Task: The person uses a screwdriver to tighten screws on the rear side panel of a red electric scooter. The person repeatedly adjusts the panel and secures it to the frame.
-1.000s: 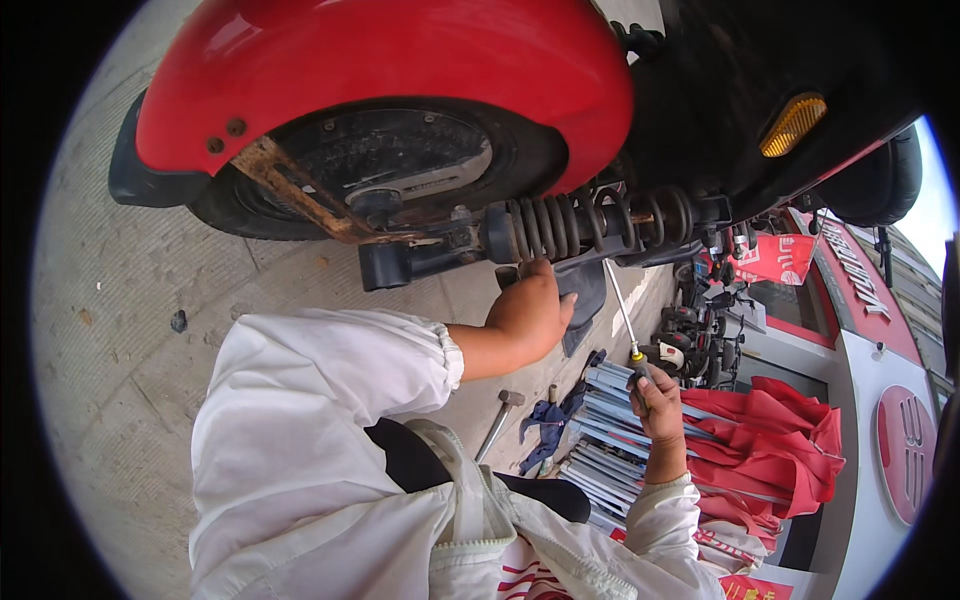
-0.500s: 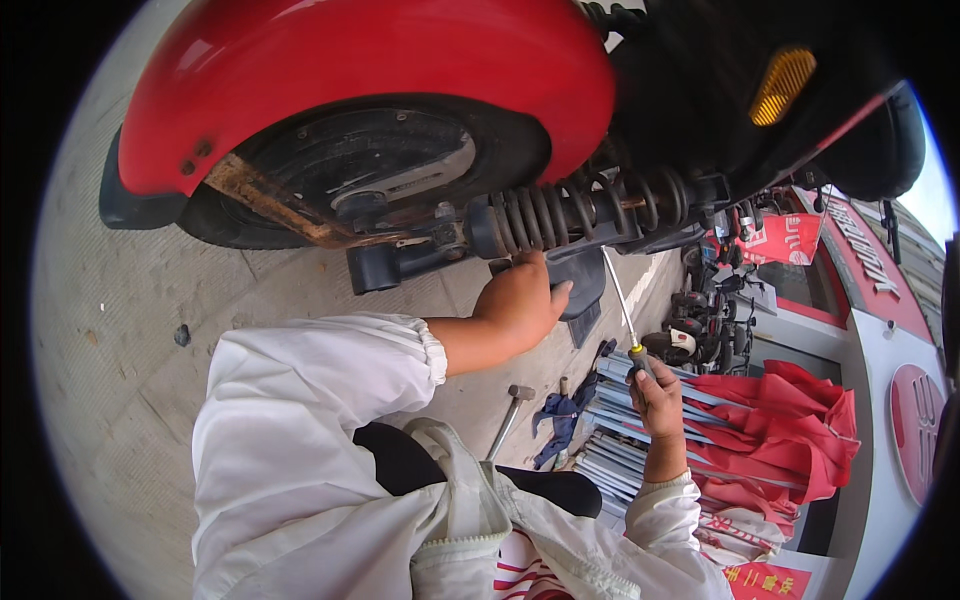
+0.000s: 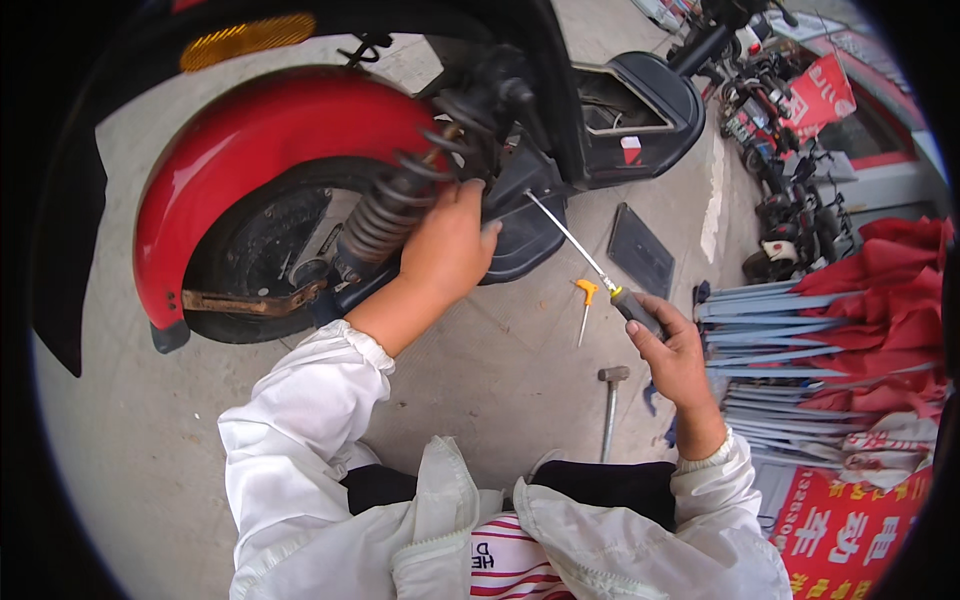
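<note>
Grey-handled screwdriver (image 3: 631, 306) sits clasped in the right hand (image 3: 676, 352), its tip at the black panel (image 3: 518, 174); the left hand (image 3: 447, 247) lies beside the spring (image 3: 379, 222), its grip unclear.

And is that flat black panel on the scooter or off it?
Off: the panel lies on the ground beside the scooter, with a strip of ground showing between them.

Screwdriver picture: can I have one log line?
left hand: beside coil spring | right hand: holding screwdriver toward black panel | ground: hammer, yellow-handled tool
</note>
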The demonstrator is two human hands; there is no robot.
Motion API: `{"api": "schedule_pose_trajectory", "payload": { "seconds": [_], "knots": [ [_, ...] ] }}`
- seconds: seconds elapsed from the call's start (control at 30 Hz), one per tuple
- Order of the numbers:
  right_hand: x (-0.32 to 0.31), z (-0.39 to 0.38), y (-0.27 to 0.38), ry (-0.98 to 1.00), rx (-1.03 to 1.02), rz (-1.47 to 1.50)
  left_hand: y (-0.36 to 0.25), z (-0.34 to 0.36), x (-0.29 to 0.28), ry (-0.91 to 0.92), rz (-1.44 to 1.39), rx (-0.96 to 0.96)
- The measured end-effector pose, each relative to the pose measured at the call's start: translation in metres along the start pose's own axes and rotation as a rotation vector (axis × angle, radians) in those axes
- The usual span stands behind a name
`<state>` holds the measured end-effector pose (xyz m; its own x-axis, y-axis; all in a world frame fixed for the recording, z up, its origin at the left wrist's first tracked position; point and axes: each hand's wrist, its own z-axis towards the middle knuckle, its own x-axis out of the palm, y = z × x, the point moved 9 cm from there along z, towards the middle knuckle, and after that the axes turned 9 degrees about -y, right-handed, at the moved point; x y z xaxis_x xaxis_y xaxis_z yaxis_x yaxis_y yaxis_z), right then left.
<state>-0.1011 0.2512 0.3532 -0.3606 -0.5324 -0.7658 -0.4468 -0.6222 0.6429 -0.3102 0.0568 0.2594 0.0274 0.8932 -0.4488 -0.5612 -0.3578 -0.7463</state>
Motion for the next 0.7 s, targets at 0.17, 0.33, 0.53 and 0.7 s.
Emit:
{"api": "schedule_pose_trajectory", "payload": {
  "seconds": [0.17,0.33,0.53,0.7],
  "knots": [
    [-0.015,0.006,0.008,-0.014,-0.215,0.015,-0.009,0.013,0.02,0.198,0.069,-0.223],
    [-0.028,0.025,0.001,0.064,-0.226,0.055,-0.009,0.004,0.035,0.007,0.157,-0.23],
    [-0.03,0.027,-0.007,-0.003,-0.402,0.077,-0.003,0.004,0.043,0.074,0.155,-0.209],
    [-0.021,0.014,-0.017,0.081,-0.333,0.078,0.019,0.006,0.046,0.142,0.087,-0.252]
  ]
}}
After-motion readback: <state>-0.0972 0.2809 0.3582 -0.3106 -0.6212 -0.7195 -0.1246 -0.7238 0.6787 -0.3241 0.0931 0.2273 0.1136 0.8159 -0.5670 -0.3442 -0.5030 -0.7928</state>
